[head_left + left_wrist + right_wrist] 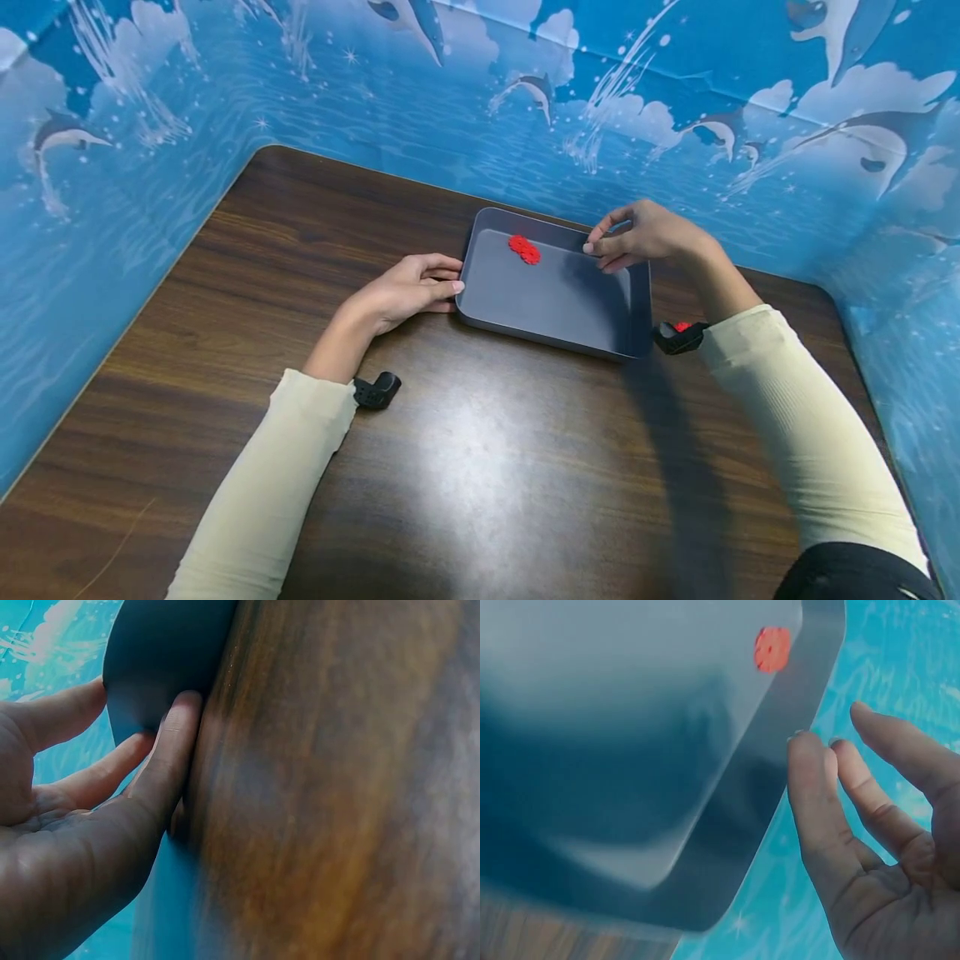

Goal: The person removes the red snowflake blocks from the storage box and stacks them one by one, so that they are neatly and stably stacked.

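wooden tabletop (352,492): head view alone shows both hands (411,290) (647,236), grip relaxed, at the tray (540,292)

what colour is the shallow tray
The shallow tray is plain dark grey, showing best in the head view.

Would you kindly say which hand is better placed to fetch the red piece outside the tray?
Probably the right hand: it appears to hold nothing, and the red piece shows beside its wrist camera, while the left hand touches the left side of the tray.
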The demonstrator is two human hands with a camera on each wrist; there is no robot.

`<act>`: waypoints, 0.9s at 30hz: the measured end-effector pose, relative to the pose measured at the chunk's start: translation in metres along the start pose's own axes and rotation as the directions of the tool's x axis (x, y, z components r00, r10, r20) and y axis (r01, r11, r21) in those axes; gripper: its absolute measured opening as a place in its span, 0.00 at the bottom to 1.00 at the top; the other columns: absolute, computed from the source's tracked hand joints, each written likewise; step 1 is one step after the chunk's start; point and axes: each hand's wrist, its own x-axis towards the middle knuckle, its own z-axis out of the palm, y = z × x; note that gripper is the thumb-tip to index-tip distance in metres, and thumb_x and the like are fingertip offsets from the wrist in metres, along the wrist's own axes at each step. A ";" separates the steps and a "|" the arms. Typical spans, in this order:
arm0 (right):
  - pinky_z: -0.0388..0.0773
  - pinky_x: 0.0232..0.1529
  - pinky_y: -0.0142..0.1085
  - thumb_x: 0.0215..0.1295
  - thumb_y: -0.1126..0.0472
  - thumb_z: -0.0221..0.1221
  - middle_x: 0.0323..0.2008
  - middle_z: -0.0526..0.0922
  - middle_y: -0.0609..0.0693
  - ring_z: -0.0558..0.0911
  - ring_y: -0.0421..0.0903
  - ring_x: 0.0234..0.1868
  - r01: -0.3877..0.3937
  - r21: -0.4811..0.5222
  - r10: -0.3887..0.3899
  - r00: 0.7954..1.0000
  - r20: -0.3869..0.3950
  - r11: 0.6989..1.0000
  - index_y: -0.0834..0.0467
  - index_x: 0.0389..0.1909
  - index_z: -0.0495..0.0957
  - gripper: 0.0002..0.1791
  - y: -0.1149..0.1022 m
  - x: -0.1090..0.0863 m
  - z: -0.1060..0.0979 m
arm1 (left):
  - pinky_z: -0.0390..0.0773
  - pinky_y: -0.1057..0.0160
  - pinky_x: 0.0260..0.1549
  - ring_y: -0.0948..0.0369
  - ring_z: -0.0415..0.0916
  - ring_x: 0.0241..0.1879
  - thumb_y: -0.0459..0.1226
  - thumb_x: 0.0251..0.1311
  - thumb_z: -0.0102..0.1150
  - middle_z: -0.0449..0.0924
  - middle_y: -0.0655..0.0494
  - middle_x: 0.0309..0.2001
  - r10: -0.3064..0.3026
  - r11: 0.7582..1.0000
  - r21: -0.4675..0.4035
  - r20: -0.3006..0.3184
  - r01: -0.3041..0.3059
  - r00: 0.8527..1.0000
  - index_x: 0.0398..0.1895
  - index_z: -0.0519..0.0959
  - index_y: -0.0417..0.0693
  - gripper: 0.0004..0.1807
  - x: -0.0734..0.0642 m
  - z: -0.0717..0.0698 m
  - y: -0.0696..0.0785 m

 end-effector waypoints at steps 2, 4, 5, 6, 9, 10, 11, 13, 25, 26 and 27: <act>0.94 0.51 0.41 0.79 0.56 0.64 0.48 0.91 0.56 0.92 0.46 0.44 -0.002 -0.005 0.002 1.000 0.007 1.000 0.64 0.60 0.81 0.18 -0.009 0.006 0.005 | 0.81 0.49 0.73 0.46 0.70 0.75 0.32 0.83 0.52 0.63 0.38 0.78 0.000 1.000 -0.002 0.001 0.000 1.000 0.83 0.60 0.39 0.30 0.000 0.000 0.000; 0.94 0.51 0.40 0.79 0.55 0.64 0.49 0.90 0.57 0.91 0.47 0.44 -0.002 -0.010 0.002 1.000 0.014 1.000 0.64 0.59 0.81 0.18 -0.016 0.012 0.009 | 0.81 0.49 0.73 0.46 0.70 0.75 0.31 0.83 0.52 0.63 0.38 0.78 0.000 1.000 -0.006 0.001 0.000 1.000 0.83 0.60 0.38 0.30 0.000 0.000 0.000; 0.93 0.51 0.40 0.79 0.55 0.65 0.49 0.90 0.57 0.91 0.47 0.44 -0.003 -0.006 0.003 1.000 0.022 1.000 0.64 0.59 0.81 0.18 -0.020 0.015 0.012 | 0.80 0.49 0.73 0.46 0.70 0.75 0.31 0.83 0.52 0.63 0.38 0.78 0.000 1.000 -0.008 0.002 0.000 1.000 0.83 0.60 0.38 0.30 -0.001 0.000 0.000; 0.93 0.52 0.40 0.78 0.55 0.65 0.49 0.90 0.57 0.91 0.47 0.45 -0.004 -0.005 0.004 1.000 0.027 1.000 0.64 0.59 0.81 0.19 -0.023 0.018 0.014 | 0.80 0.49 0.73 0.46 0.70 0.75 0.31 0.83 0.52 0.63 0.38 0.78 -0.001 1.000 -0.010 0.002 0.001 1.000 0.83 0.60 0.39 0.30 -0.001 0.000 0.000; 0.93 0.54 0.41 0.77 0.56 0.66 0.48 0.89 0.58 0.90 0.48 0.45 -0.003 0.005 0.003 0.999 0.034 1.000 0.65 0.59 0.81 0.19 -0.031 0.027 0.021 | 0.81 0.49 0.73 0.46 0.70 0.75 0.32 0.83 0.52 0.64 0.39 0.78 -0.002 1.000 -0.009 0.001 0.002 1.000 0.83 0.60 0.39 0.30 -0.002 0.001 0.000; 0.93 0.54 0.41 0.77 0.57 0.66 0.48 0.90 0.58 0.90 0.47 0.45 -0.004 0.010 0.003 0.999 0.034 1.000 0.65 0.59 0.81 0.19 -0.032 0.030 0.024 | 0.81 0.49 0.73 0.46 0.70 0.75 0.32 0.83 0.52 0.64 0.39 0.78 -0.002 1.000 -0.008 0.000 0.002 1.000 0.83 0.60 0.39 0.30 -0.002 0.001 0.000; 0.93 0.54 0.41 0.77 0.58 0.66 0.48 0.90 0.58 0.91 0.47 0.45 -0.002 0.006 0.002 1.000 0.029 1.000 0.66 0.59 0.81 0.19 -0.033 0.033 0.026 | 0.81 0.49 0.73 0.46 0.70 0.75 0.32 0.83 0.52 0.64 0.39 0.78 -0.003 1.000 -0.006 -0.001 0.003 1.000 0.83 0.60 0.39 0.30 -0.002 0.001 0.000; 0.93 0.53 0.41 0.77 0.60 0.66 0.48 0.91 0.59 0.91 0.47 0.43 -0.004 -0.012 0.004 1.000 0.014 1.000 0.66 0.59 0.82 0.18 -0.033 0.039 0.032 | 0.81 0.49 0.73 0.46 0.70 0.75 0.32 0.83 0.52 0.64 0.39 0.78 -0.003 1.000 -0.001 0.000 0.003 1.000 0.83 0.60 0.39 0.30 -0.002 0.002 0.000; 0.94 0.41 0.40 0.71 0.62 0.71 0.40 0.92 0.61 0.92 0.48 0.35 0.024 -0.219 -0.055 0.989 -0.136 0.975 0.68 0.55 0.85 0.17 -0.039 0.054 0.064 | 0.81 0.50 0.72 0.47 0.71 0.75 0.33 0.83 0.52 0.64 0.40 0.78 -0.009 1.000 0.007 -0.008 0.009 1.000 0.83 0.60 0.40 0.30 0.000 0.001 -0.001; 0.94 0.41 0.41 0.70 0.62 0.72 0.40 0.92 0.62 0.92 0.49 0.35 0.024 -0.237 -0.061 0.987 -0.149 0.971 0.67 0.55 0.86 0.17 -0.040 0.054 0.066 | 0.81 0.50 0.72 0.47 0.71 0.75 0.33 0.83 0.52 0.64 0.40 0.78 -0.010 1.000 0.005 -0.010 0.011 1.000 0.83 0.60 0.40 0.30 0.000 0.001 0.000; 0.94 0.41 0.41 0.70 0.61 0.72 0.41 0.92 0.63 0.92 0.50 0.35 0.021 -0.253 -0.063 0.985 -0.159 0.967 0.67 0.54 0.86 0.17 -0.041 0.055 0.068 | 0.81 0.50 0.72 0.47 0.71 0.75 0.33 0.83 0.52 0.64 0.40 0.78 -0.012 1.000 0.003 -0.012 0.012 1.000 0.83 0.60 0.40 0.30 -0.001 0.000 0.000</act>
